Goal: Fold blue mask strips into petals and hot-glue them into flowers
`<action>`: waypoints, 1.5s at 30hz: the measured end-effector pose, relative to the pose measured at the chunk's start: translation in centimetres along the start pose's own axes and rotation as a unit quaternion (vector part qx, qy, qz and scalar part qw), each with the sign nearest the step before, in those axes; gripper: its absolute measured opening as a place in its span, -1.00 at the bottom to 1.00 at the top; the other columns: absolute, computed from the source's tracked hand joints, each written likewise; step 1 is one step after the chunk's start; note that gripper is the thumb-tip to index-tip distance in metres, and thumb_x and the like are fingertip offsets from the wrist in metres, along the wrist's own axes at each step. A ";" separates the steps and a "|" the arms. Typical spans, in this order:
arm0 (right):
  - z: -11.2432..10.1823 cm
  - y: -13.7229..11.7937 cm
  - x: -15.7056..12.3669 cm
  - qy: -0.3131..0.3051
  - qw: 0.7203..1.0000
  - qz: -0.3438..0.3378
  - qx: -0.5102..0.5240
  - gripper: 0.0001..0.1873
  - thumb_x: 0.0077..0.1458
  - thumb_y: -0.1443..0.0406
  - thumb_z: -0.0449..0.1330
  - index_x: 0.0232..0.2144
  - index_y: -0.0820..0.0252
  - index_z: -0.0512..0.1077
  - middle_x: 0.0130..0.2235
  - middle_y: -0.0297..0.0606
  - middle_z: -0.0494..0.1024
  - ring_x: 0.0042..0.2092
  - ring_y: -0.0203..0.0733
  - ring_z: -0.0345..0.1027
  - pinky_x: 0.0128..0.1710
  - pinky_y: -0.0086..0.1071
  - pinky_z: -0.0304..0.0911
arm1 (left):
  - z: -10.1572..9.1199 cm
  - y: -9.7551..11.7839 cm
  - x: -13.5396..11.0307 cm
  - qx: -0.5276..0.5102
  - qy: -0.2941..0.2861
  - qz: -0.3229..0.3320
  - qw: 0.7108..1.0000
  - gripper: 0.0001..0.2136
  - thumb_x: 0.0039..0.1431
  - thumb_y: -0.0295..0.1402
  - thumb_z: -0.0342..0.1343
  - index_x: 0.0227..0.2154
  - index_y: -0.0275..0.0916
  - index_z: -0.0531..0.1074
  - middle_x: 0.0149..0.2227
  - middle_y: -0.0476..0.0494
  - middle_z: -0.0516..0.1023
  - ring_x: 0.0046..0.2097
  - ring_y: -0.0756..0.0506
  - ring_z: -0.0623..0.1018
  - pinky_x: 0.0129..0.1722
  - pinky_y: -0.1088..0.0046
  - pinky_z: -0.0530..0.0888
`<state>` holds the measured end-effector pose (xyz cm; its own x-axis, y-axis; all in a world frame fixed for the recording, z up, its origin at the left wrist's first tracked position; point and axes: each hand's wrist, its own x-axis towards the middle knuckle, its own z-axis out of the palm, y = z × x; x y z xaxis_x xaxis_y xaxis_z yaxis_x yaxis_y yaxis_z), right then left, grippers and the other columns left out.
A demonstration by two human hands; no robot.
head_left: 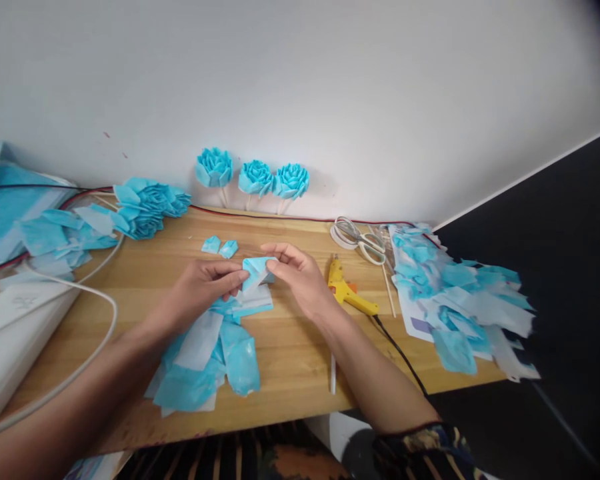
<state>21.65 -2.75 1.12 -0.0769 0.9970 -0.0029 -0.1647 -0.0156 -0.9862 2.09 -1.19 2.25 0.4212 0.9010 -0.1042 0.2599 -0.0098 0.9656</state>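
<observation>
Between my two hands is a small folded piece of blue and white fabric (257,270), thin like mask material. My left hand (213,283) pinches its left edge between thumb and fingers. The right edge is gripped by my right hand (295,273), thumb in front. Just below lies a loose pile of blue and white fabric pieces (205,360). Beyond my left hand, two small folded blue petals (220,247) rest on the wooden table (290,360). A yellow glue gun (347,287) lies on its side to the right of my right hand.
Three blue fabric flowers (257,177) on sticks stand against the wall. More flowers (147,203) lie at the back left, near a white cable (113,313) and a white box (25,327). Scissors (363,240) and a heap of fabric scraps (450,287) are at the right.
</observation>
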 end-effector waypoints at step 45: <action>0.3 -0.5 -0.6 -0.055 0.991 -0.046 -0.110 -0.60 0.07 0.31 0.25 0.00 0.04 0.46 -0.32 -0.38 0.48 -0.30 -0.28 0.35 -0.28 -0.39 0.25 | 0.9 0.1 -0.1 -0.072 0.048 -0.004 0.996 -0.72 0.01 -0.12 0.24 -0.57 -0.24 0.43 -0.62 0.08 0.31 -0.56 0.05 0.26 -0.55 0.53 0.18</action>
<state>21.47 -3.39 1.69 -0.1810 0.9789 0.0945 0.0425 0.1038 -0.9937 2.84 -1.69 2.13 0.3325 0.9383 -0.0948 0.1325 0.0530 0.9898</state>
